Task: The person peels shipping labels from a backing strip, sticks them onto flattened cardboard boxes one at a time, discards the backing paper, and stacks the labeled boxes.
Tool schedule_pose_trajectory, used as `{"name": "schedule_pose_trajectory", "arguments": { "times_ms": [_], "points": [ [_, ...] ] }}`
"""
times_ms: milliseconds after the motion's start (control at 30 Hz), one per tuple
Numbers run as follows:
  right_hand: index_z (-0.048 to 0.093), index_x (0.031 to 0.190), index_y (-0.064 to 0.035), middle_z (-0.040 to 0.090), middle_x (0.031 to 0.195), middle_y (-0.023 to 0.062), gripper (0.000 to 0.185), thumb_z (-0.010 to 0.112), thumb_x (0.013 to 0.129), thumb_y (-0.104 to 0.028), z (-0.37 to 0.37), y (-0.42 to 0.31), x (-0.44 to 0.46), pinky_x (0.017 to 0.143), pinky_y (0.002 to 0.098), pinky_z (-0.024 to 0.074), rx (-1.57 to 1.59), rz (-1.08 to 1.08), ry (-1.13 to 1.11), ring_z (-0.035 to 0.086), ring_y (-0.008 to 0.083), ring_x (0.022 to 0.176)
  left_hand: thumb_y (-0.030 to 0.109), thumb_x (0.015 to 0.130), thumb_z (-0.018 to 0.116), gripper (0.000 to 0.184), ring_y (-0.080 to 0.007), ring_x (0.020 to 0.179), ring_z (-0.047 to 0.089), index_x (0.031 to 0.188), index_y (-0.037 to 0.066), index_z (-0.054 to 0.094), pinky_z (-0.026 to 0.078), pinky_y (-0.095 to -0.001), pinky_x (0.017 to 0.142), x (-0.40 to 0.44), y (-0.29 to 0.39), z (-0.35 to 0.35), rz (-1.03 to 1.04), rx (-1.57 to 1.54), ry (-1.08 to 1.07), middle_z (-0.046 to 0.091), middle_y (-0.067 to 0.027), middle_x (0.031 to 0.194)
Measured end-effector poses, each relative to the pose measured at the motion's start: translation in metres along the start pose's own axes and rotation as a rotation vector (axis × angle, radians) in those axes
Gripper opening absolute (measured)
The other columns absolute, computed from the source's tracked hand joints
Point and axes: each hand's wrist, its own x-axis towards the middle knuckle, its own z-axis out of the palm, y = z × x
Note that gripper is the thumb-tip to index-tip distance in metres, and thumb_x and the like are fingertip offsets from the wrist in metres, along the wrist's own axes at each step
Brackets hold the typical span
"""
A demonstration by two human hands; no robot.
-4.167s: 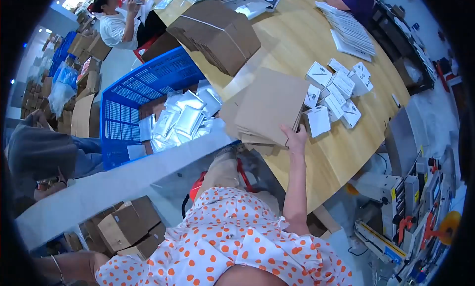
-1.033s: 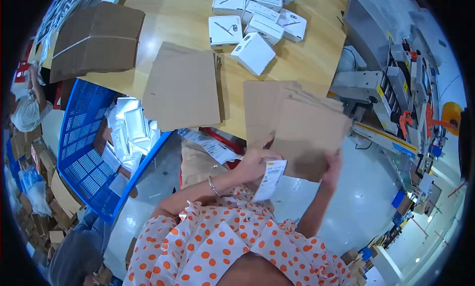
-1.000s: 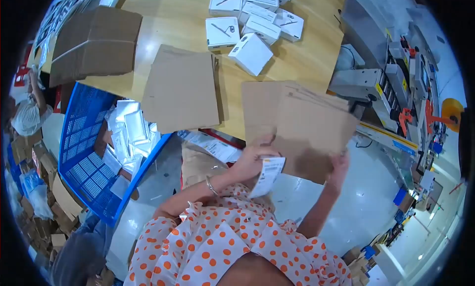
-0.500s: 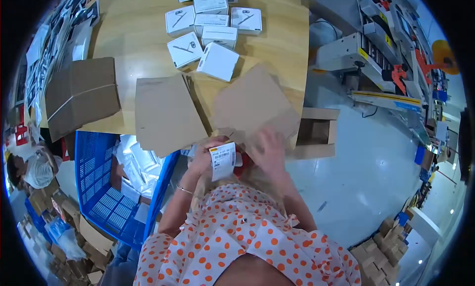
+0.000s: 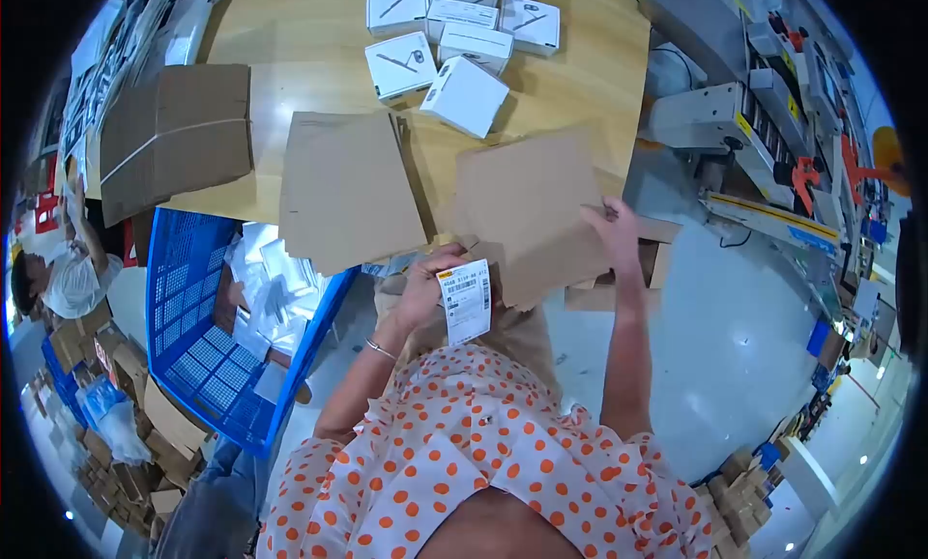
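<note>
Clenched on a printed label (image 5: pixel 466 303), the left hand (image 5: pixel 422 286) shows in my head view; half-curled, the right hand (image 5: pixel 619 235) meets the right edge of a cardboard stack (image 5: pixel 527 206) overhanging the wooden table (image 5: pixel 309 61); whether it grasps, I cannot tell.

sheets (image 5: pixel 532 201): matt cardboard | label (image 5: pixel 466 303): smooth paper | crate (image 5: pixel 182 279): plastic

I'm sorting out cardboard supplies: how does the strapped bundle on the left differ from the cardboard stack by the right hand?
The strapped bundle has a pale band across it; the cardboard stack shows none. The right hand is at the cardboard stack's edge, while no hand touches the strapped bundle. Both are brown cardboard.
</note>
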Motion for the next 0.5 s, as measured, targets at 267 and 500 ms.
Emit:
{"name": "schedule_pose_trajectory", "arguments": {
  "times_ms": [267,500],
  "points": [
    [0.052,0.112,0.0027,0.061,0.089,0.0092,0.044,0.069,0.075,-0.012,-0.014,-0.012,-0.012,0.07,0.0248,0.0465,0.02,0.021,-0.046,0.055,0.0131,0.075,-0.002,0.074,0.067,0.029,-0.0169,0.1,0.054,0.101,0.007,0.071,0.041,-0.0234,0.085,0.005,-0.006,-0.002,0.016,-0.092,-0.011,0.058,-0.0062,0.112],
    [0.053,0.112,0.0022,0.062,0.093,0.0097,0.039,0.066,0.076,-0.005,-0.014,0.009,-0.016,0.069,0.0245,0.0459,0.269,0.091,-0.112,0.055,0.0129,0.075,-0.003,0.074,0.065,0.028,-0.0168,0.099,0.055,0.1,0.006,0.071,0.041,-0.0231,0.084,0.007,-0.002,-0.002,0.026,-0.071,-0.016,0.059,-0.0046,0.105]
  ]
}}
